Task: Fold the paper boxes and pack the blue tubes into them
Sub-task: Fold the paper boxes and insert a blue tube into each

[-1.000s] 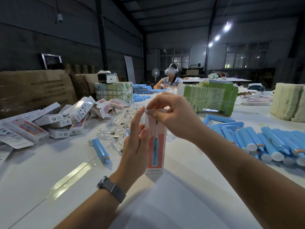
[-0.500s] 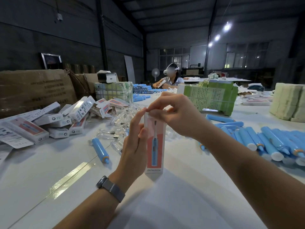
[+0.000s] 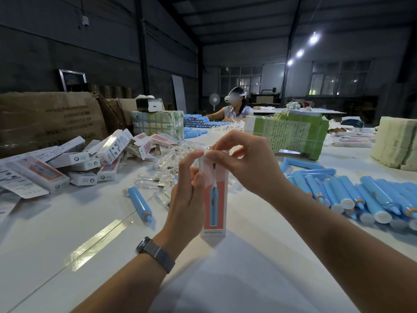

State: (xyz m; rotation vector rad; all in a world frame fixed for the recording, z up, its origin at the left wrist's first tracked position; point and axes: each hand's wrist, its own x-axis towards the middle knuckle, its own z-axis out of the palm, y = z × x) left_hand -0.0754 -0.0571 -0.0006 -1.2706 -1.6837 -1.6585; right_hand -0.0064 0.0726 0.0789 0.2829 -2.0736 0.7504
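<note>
A tall white and red paper box (image 3: pixel 214 206) printed with a blue tube stands upright on the white table (image 3: pixel 67 222) in front of me. My left hand (image 3: pixel 187 193) grips its left side, fingertips up near the top edge. My right hand (image 3: pixel 243 163) pinches the box's top flap. One blue tube (image 3: pixel 140 203) lies alone on the table left of the box. Several blue tubes (image 3: pixel 352 195) lie heaped at the right. What is inside the box is hidden.
Finished and flat boxes (image 3: pixel 90 159) pile up at the left beside a brown carton (image 3: pixel 45 118). Clear plastic sleeves (image 3: pixel 162 172) lie behind the box. Green bundles (image 3: pixel 291 134) and a pale stack (image 3: pixel 397 143) stand behind the tubes. Another person (image 3: pixel 234 107) sits far across.
My right hand's fingers have worked along the top flap and my left fingertips have risen to the top edge. The box stays upright in the same place.
</note>
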